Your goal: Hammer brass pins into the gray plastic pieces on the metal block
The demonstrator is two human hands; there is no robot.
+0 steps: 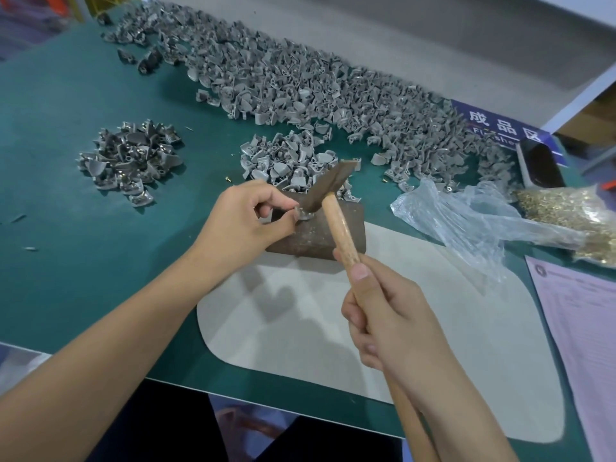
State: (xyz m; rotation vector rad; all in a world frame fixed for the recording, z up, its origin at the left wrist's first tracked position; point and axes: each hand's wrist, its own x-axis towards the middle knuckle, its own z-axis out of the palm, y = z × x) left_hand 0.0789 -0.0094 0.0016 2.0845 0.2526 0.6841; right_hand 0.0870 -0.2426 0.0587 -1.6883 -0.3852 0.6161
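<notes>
My left hand (246, 225) pinches a small gray piece (301, 215) between thumb and fingertips, holding it down on the top of the rusty metal block (313, 235). My right hand (386, 315) is clenched around the wooden handle of the hammer (336, 215), thumb laid along the shaft; the hammer's dark head sits right on the piece, touching my left fingertips' side of the block. The pin itself is hidden under the head. Just beyond my left fingers lies a small heap of gray pieces (293, 158). Off past my right hand, a clear bag of brass pins (566, 211) lies on the green table (100, 228).
</notes>
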